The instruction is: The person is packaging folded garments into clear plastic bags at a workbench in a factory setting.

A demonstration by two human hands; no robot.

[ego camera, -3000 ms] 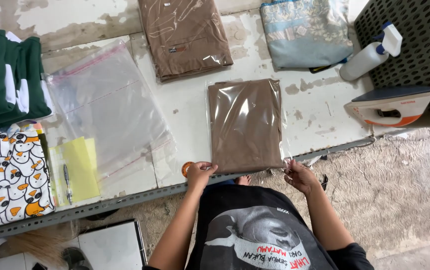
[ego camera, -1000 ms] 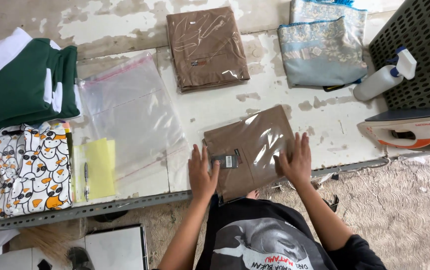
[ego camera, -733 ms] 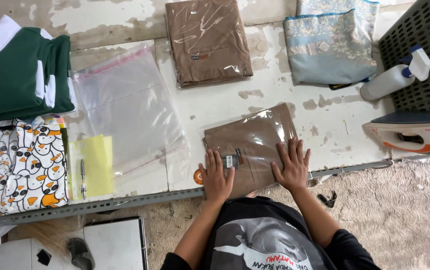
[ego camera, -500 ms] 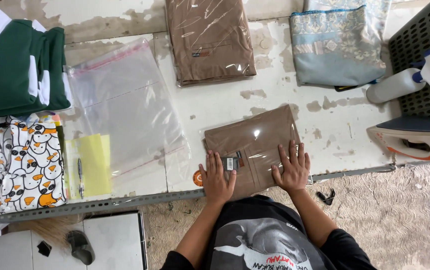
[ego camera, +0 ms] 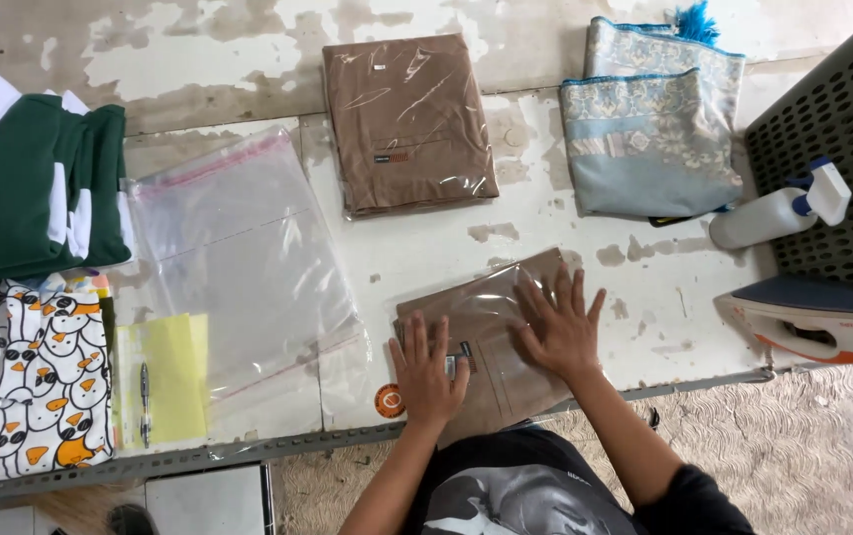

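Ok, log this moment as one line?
left hand: flat on bagged brown garment | right hand: flat on same | garment: near table edge | second brown pack: far side

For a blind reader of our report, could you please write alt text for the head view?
Left hand and right hand press flat on a bagged brown garment at the white table edge. Beside it lie empty clear bags; another bagged brown garment lies beyond.

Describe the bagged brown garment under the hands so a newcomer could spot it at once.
Start at the white, paint-chipped table and go to its near edge, in front of the person. The brown garment lies there in clear plastic, tilted, with the left hand and right hand flat on it. Its twin lies untouched at the far side.
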